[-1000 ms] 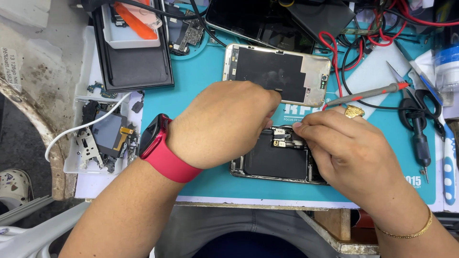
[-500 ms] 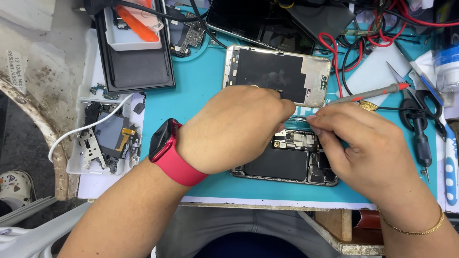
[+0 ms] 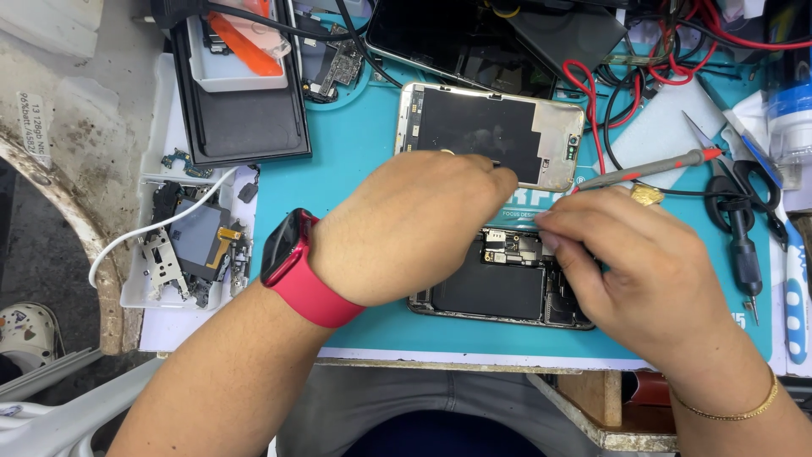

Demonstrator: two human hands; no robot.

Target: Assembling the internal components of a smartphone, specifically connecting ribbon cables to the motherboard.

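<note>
An opened phone body [image 3: 495, 292] lies on the teal mat [image 3: 355, 161], its battery and circuit board exposed. Its detached screen panel [image 3: 491, 127] lies face down just behind it. My left hand [image 3: 406, 228], with a red watch [image 3: 292, 262] on the wrist, curls over the phone's left upper part, fingertips at the panel's near edge. Whatever it holds is hidden. My right hand [image 3: 643, 262] pinches its fingers together over the phone's top end, right next to the left fingertips. The thin metal tool it held a moment ago is hidden under the fingers.
A red-tipped probe [image 3: 651, 169] with red and black leads lies behind my right hand. A screwdriver [image 3: 744, 254] and scissors [image 3: 744, 169] lie at the right. A white tray of phone parts [image 3: 190, 245] and a black box [image 3: 241, 101] stand at the left. More boards and cables crowd the back.
Both hands have shifted up from the phone's middle to its top end. The right hand's thin metal tool showed half a second ago and is now covered.
</note>
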